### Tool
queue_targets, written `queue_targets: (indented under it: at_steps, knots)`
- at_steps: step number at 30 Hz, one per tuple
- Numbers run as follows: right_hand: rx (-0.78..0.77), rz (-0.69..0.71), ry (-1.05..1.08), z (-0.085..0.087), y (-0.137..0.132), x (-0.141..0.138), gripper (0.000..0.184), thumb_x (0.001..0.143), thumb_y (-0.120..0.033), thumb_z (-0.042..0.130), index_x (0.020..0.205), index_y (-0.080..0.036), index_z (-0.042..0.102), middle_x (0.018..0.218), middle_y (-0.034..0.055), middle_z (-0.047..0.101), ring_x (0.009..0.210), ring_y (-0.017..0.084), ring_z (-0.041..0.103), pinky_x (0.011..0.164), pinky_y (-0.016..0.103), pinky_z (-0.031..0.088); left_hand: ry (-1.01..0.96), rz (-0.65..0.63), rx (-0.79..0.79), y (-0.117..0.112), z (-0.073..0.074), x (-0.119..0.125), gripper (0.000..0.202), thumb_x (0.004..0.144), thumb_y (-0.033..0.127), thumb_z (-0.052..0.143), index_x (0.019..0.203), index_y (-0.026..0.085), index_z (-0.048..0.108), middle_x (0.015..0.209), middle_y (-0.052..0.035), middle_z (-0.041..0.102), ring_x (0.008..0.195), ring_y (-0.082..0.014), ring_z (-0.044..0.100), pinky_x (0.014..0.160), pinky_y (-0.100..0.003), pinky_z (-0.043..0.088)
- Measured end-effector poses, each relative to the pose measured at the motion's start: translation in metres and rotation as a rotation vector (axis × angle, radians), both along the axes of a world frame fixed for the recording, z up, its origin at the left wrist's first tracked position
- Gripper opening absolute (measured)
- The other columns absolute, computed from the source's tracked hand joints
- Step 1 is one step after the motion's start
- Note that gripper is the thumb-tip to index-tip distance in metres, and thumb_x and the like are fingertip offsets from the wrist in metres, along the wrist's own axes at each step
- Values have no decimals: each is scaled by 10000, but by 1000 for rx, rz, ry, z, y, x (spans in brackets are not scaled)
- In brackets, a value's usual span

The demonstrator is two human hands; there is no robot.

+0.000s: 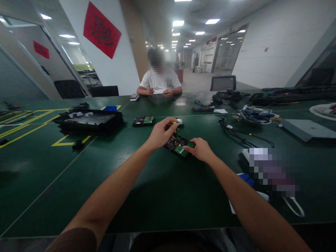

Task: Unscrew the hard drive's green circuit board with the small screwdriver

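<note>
- just the head view here: the black unit (178, 144) lies askew on the green table (157, 196) in front of me, green board (181, 150) facing up.
- my left hand (163, 133) has its fingertips pinched round a yellow-topped tool (175, 123), maybe a small screwdriver, but the fingers hide too much to be sure.
- my right hand (201, 149) is clamped on the unit's right end, thumb reaching over the board.
- to do this well imo: tool upright, light pressure, right hand soaking up any twist. thumb's safer on the frame than on the components.
- pose-wise, left forearm (118, 182) and right forearm (244, 192) angle inward from the near edge; left hand arches above the unit, right one comes in lower from the side.
</note>
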State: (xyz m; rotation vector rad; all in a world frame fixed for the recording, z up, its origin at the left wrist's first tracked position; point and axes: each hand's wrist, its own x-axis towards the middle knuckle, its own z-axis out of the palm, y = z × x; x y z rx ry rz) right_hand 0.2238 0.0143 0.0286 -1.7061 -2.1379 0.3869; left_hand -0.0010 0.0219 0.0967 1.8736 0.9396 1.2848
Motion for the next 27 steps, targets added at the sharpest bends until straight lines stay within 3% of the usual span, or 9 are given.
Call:
queue_targets:
  at_steps: [14, 19, 27]
  knots:
    - [7, -10, 10, -6, 3, 3, 541, 868, -651, 686, 1108, -170, 740, 1060, 123, 691, 886, 223, 656, 751, 310, 472, 208, 304, 286, -4, 0, 2, 258, 865, 437, 762, 941, 210, 666, 865, -26, 673, 800, -175, 626, 659, -277, 487]
    - [21, 3, -2, -8, 5, 3, 552, 873, -669, 668, 1098, -170, 743, 1043, 122, 693, 895, 230, 656, 768, 319, 474, 208, 262, 274, -3, -1, 0, 206, 927, 381, 679, 1047, 215, 695, 967, -48, 703, 849, -184, 638, 686, -283, 517]
    - [44, 0, -26, -5, 3, 2, 525, 881, -630, 686, 1102, -156, 738, 1030, 127, 699, 904, 234, 662, 790, 320, 479, 201, 110, 196, -1, 0, -3, 332, 967, 329, 597, 1270, 240, 699, 1251, -79, 709, 975, -215, 681, 769, -318, 602]
